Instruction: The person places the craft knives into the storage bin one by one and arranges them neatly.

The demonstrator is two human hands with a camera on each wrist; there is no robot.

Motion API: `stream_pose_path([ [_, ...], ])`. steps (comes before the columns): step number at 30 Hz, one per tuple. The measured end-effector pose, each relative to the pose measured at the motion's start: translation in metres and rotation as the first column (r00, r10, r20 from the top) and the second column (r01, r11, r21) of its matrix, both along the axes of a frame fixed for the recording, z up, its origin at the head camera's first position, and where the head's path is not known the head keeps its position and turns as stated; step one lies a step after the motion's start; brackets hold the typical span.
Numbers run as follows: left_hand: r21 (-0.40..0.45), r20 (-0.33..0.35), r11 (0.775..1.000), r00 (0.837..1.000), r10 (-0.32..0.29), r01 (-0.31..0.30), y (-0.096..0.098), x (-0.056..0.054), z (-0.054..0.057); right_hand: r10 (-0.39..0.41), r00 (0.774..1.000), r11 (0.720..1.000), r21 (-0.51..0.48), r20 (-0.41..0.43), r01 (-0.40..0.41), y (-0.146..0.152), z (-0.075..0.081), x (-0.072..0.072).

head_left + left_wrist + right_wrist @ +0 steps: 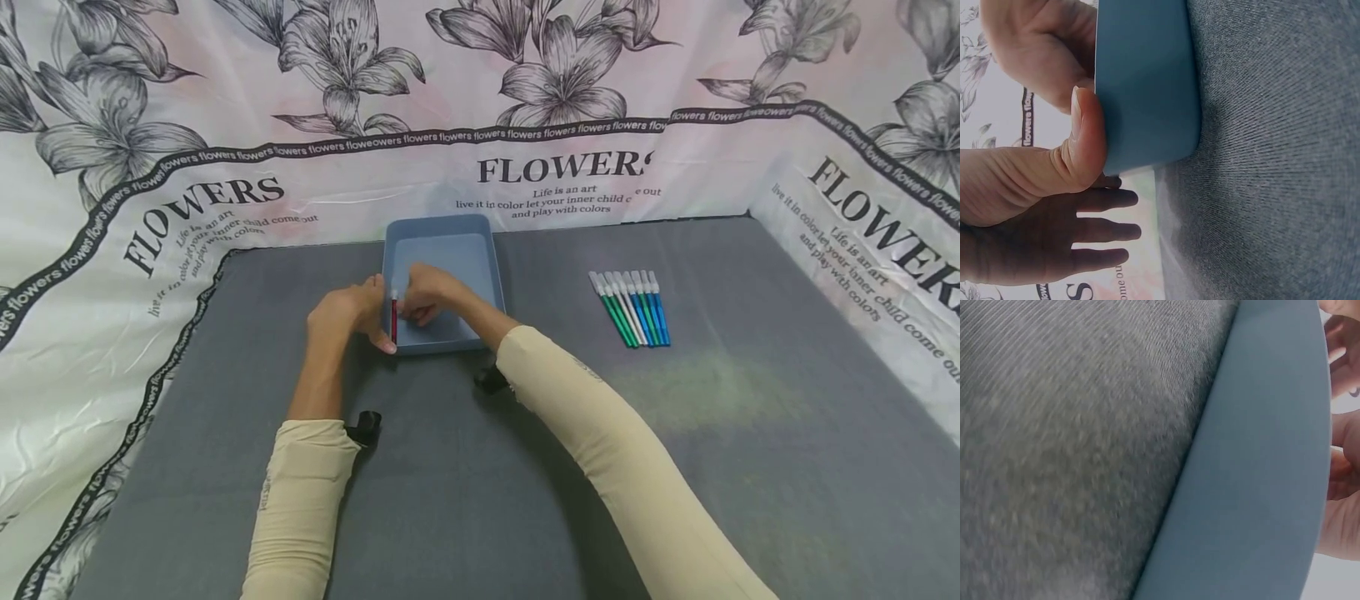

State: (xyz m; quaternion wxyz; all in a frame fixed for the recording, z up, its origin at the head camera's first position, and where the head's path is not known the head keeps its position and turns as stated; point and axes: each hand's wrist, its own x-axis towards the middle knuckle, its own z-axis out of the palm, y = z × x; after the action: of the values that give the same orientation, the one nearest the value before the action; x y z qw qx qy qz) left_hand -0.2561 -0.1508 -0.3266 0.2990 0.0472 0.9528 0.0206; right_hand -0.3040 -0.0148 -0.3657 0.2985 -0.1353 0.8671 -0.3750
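Note:
A blue-grey tray [468, 343] stands at the back of the table. My left hand [347, 315] is at its left side, the thumb touching the front left corner. In the left wrist view that thumb [1088, 140] lies against the tray wall, and the other fingers extend straight and spread beyond it. Along the tray's left wall lies a red marker pen [393, 321] with a whitish cap. My right hand [431, 292] is inside the tray beside the pen, fingers bent. Whether they grip the pen is hidden. The right wrist view shows mostly the tray's outer wall [1260, 456].
Several capped pens [630, 308], green, white and blue, lie in a row to the right of the tray. Grey cloth [450, 467] covers the table. A flower-printed sheet [420, 175] rises behind it and at both sides.

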Motion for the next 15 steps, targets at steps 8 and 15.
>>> stream_pose_path([
  [8, -0.007, 0.003, 1.0, 1.0, 0.013, -0.013, -0.001, 0.001, 0.0, 0.079, 0.992, 0.997, -0.018, -0.099, -0.081, 0.027, 0.015, 0.006],
  [15, -0.007, 0.016, 1.0, 0.999, 0.03, -0.03, -0.001, 0.0, 0.0, 0.066, 0.984, 0.997, -0.013, -0.167, -0.07, 0.071, 0.044, 0.017],
])
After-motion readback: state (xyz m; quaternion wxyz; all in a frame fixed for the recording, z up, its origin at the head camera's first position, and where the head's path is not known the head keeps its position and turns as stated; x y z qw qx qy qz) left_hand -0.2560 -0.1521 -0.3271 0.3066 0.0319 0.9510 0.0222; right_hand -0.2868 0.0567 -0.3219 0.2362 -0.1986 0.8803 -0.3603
